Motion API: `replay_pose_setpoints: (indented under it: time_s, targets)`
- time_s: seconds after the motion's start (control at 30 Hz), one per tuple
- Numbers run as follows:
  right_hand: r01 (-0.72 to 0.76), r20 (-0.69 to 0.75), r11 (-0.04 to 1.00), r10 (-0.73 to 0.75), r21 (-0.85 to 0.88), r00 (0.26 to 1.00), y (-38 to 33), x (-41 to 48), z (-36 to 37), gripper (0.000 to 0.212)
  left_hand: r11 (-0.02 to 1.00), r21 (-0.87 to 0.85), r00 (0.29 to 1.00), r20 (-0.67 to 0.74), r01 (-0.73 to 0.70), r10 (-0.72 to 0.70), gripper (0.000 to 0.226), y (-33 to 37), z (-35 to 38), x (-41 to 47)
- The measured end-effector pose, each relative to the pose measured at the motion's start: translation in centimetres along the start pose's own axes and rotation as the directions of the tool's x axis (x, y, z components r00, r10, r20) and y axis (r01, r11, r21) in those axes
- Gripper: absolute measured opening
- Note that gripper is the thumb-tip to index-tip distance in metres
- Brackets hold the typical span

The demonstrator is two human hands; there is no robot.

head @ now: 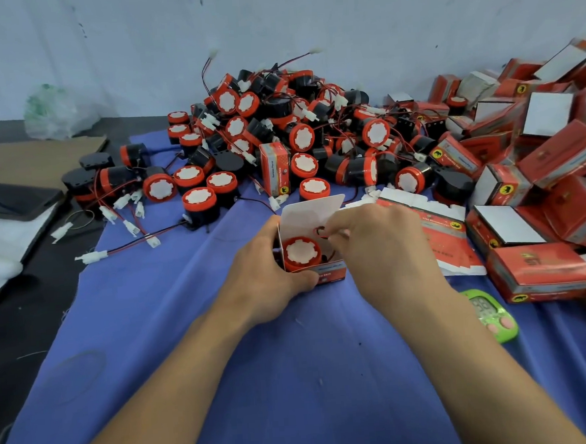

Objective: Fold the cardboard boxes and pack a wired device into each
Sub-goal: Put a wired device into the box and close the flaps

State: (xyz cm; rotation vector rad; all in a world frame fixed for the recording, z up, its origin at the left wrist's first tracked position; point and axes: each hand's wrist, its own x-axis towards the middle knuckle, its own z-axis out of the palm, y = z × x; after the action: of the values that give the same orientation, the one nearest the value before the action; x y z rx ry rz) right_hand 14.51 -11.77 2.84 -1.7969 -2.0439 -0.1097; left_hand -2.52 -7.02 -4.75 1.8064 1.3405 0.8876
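The open box [311, 215] is showing matt white card inside and glossy red print outside, and the device [302, 253] sitting in it is showing smooth red plastic round a dull white face. The blue cloth [154, 333] under it is looking matt and slightly creased, while the green timer [493, 316] is gleaming as glossy plastic and the brown sheet [34, 158] is looking like matt, unprinted cardboard.

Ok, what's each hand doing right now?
Left hand: grips the small open red cardboard box.
Right hand: fingers pinch the thin red wire inside it.
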Motion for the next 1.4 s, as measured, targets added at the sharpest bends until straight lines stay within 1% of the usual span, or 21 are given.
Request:
replay_pose_setpoints:
  time_s: [0.1,0.17,0.3,0.37,0.43,0.5,0.57,0.63,0.67,0.73,0.77,0.8,0.83,0.9,0.93,0.97,1.07,1.2,1.3,1.33,1.4]
  targets:
    - [0.115,0.174,0.972,-0.08,-0.203,0.981,-1.8,-0.5,-0.2,0.034,1.0,0.001,1.0,-0.014,-0.025,0.025,0.078,-0.2,0.0,0.1]
    - [0.165,0.279,0.96,-0.098,-0.225,0.955,-2.6,-0.7,-0.6,0.026,0.999,-0.013,0.999,-0.025,-0.034,0.033,0.081,-0.2,0.0,0.1]
    - [0.181,0.34,0.947,-0.084,-0.265,0.937,-2.3,0.5,-2.4,0.024,1.0,-0.011,1.0,-0.008,-0.019,0.019,0.08,-0.1,0.1,0.4]
    - [0.213,0.365,0.921,-0.084,-0.326,0.927,-2.4,0.9,-3.2,0.011,1.0,-0.011,1.0,0.0,-0.01,0.01,0.077,-0.1,0.2,0.5]
    - [0.273,0.375,0.878,-0.118,-0.394,0.919,-2.7,0.8,-3.7,0.031,1.0,-0.004,1.0,0.001,-0.004,0.004,0.074,-0.1,0.3,0.5]
    - [0.346,0.424,0.845,-0.16,-0.408,0.891,-2.9,0.8,-3.9,0.037,1.0,-0.001,1.0,-0.004,-0.004,0.004,0.069,-0.1,0.4,0.5]
    - [0.389,0.49,0.837,-0.172,-0.385,0.854,-2.4,1.5,-3.4,0.031,1.0,-0.006,1.0,-0.002,0.0,0.0,0.065,-0.1,0.4,0.4]
    - [0.419,0.611,0.853,-0.157,-0.313,0.776,-1.3,3.1,-3.4,0.015,1.0,-0.012,1.0,0.015,0.002,-0.001,0.059,0.0,0.4,0.4]
    - [0.423,0.677,0.868,-0.148,-0.26,0.721,-0.6,4.0,-3.4,0.019,1.0,-0.015,1.0,0.021,0.0,0.0,0.057,0.0,0.3,0.3]
    - [0.394,0.787,0.899,-0.101,-0.189,0.608,0.0,5.2,-4.0,0.041,1.0,-0.016,0.999,0.031,-0.005,0.006,0.054,0.1,0.2,0.3]
    - [0.342,0.807,0.927,-0.079,-0.158,0.586,0.1,5.5,-4.2,0.043,1.0,-0.014,0.999,0.04,-0.006,0.006,0.054,0.2,0.2,0.4]
    - [0.303,0.795,0.943,-0.079,-0.136,0.602,0.2,5.7,-4.2,0.04,1.0,-0.013,0.999,0.049,-0.003,0.004,0.057,0.3,0.1,0.4]
    - [0.268,0.748,0.955,-0.085,-0.127,0.658,0.2,5.9,-3.9,0.033,1.0,-0.014,0.998,0.059,0.001,0.0,0.06,0.4,0.1,0.4]
    - [0.224,0.555,0.965,-0.112,-0.137,0.824,0.5,6.0,-2.7,0.019,1.0,-0.025,0.997,0.07,0.015,-0.013,0.066,0.7,0.1,0.4]
    - [0.188,0.457,0.971,-0.101,-0.15,0.884,0.5,5.8,-2.2,0.017,0.999,-0.027,0.997,0.07,0.02,-0.018,0.067,0.8,0.1,0.4]
    - [0.152,0.387,0.974,-0.077,-0.167,0.919,0.5,5.6,-1.7,0.018,0.999,-0.026,0.998,0.066,0.022,-0.02,0.067,1.0,0.1,0.3]
    - [0.089,0.318,0.967,-0.009,-0.238,0.948,0.3,4.7,-0.4,0.022,0.999,-0.032,0.998,0.058,0.026,-0.024,0.069,1.3,0.1,0.0]
    - [0.155,0.369,0.945,-0.04,-0.288,0.928,0.0,4.1,-0.1,0.029,0.999,-0.041,0.998,0.06,0.03,-0.027,0.068,1.7,0.0,-0.1]
    - [0.142,0.428,0.956,-0.019,-0.257,0.903,0.3,4.4,-0.5,0.034,0.999,-0.039,0.997,0.071,0.03,-0.027,0.068,1.9,0.0,-0.3]
    - [0.127,0.414,0.958,-0.009,-0.259,0.91,0.4,4.4,-0.5,0.032,0.999,-0.037,0.997,0.078,0.031,-0.028,0.069,1.9,0.0,-0.3]
    - [0.095,0.304,0.956,-0.006,-0.276,0.953,0.5,4.1,-0.3,0.025,0.999,-0.037,0.995,0.092,0.031,-0.028,0.07,2.1,0.0,-0.3]
